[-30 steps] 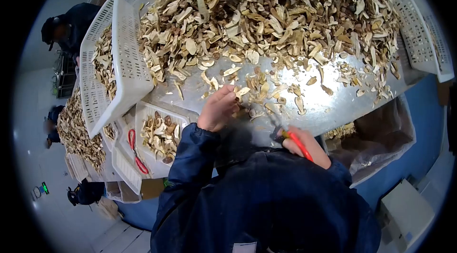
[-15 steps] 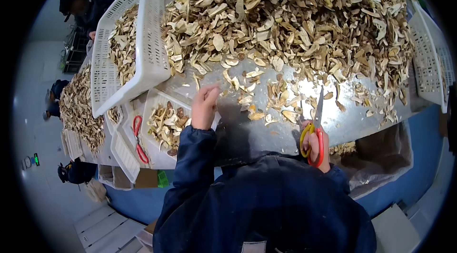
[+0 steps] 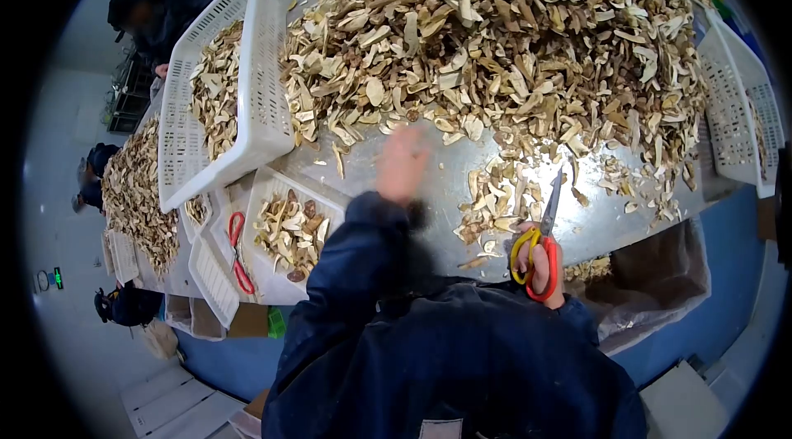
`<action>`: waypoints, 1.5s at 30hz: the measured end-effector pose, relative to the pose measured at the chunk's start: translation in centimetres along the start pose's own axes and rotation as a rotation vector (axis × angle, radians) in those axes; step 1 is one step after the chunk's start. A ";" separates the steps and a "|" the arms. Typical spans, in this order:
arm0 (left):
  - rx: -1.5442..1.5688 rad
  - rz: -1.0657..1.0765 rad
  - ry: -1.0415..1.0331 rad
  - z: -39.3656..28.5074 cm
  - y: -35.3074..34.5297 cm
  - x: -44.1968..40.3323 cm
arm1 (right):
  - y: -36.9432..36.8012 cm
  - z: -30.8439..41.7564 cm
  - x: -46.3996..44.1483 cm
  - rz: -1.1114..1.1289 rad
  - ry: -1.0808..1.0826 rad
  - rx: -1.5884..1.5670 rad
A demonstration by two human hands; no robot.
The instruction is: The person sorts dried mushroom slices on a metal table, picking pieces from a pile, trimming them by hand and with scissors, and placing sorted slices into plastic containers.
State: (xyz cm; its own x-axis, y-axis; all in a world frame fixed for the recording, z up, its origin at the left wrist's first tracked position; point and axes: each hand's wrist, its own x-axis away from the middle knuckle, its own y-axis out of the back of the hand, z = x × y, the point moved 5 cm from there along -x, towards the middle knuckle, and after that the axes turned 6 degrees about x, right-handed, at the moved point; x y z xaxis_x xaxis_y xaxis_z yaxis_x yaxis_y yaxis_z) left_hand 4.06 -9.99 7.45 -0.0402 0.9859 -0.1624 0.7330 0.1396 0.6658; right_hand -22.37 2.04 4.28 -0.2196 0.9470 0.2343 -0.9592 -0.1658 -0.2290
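My left hand (image 3: pixel 403 163) is over the metal table (image 3: pixel 441 183), below the front edge of a big heap of dried mushroom slices (image 3: pixel 495 43); its fingers are smeared by motion. My right hand (image 3: pixel 540 267) is closed round scissors (image 3: pixel 544 245) with one red and one yellow handle. Their blades point up and away over the table and look closed. A small group of loose slices (image 3: pixel 488 204) lies between my hands, nearer the right one.
A white perforated basket (image 3: pixel 268 101) with slices tilts at the left. Near it are a white tray (image 3: pixel 330 208) of pieces and red-handled scissors (image 3: pixel 237 245). Another basket (image 3: pixel 726 101) stands right, a lined box (image 3: pixel 660 274) below. A co-worker (image 3: pixel 157 18) is upper left.
My left hand has moved right and away from me across the table, and loose slices there have shifted right. My right hand came down to the near edge, the scissors now pointing away.
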 end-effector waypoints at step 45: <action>1.846 0.337 0.259 -2.7 8.9 7.0 | -15.1 -1.2 -2.8 0.688 0.086 0.927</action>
State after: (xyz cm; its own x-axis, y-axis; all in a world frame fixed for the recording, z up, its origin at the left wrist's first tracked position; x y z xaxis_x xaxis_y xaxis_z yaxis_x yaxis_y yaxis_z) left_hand 8.48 -1.62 14.23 0.2821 0.9594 0.0059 0.4342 -0.1222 -0.8925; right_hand -7.04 2.25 5.98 -0.7675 0.5878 0.2558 -0.4117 -0.7578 0.5062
